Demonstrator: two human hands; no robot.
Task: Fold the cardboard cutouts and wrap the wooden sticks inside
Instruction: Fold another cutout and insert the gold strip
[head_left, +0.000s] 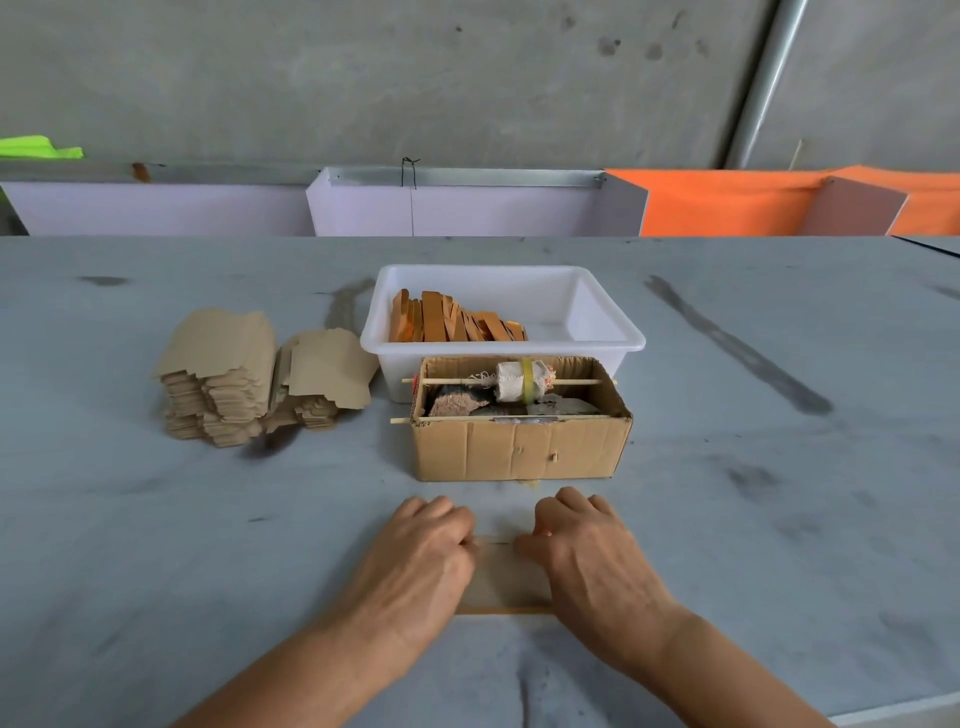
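The fingers (441, 512) of the left hand (421, 556) are curled down over the left end of a flat, tan cardboard cutout (501, 577) lying on the counter (156, 545), thumb tip meeting its upper edge; the right hand (587, 551) mirrors this on the other end, its fingers bent and its thumb pinching the same edge. Only the middle strip of the cutout shows between the hands, smooth and matte, with a thin orange-brown edge along its near side; I cannot tell whether that is a stick. Just beyond the hands stands an open corrugated cardboard box (519, 449), rectangular and creased, holding rough scraps and crossed by two thin wooden skewers, one carrying a white cloth-wrapped roll (519, 382) banded in yellow. Touching the box from behind is a glossy white plastic tub (597, 312) with rounded corners, holding flat orange-brown wooden sticks (452, 322) leaning in its left half. To the left, well apart from the hands, sits a ragged stack of cardboard cutouts (249, 379) with notched edges. The counter is pale grey, smudged with dark streaks.
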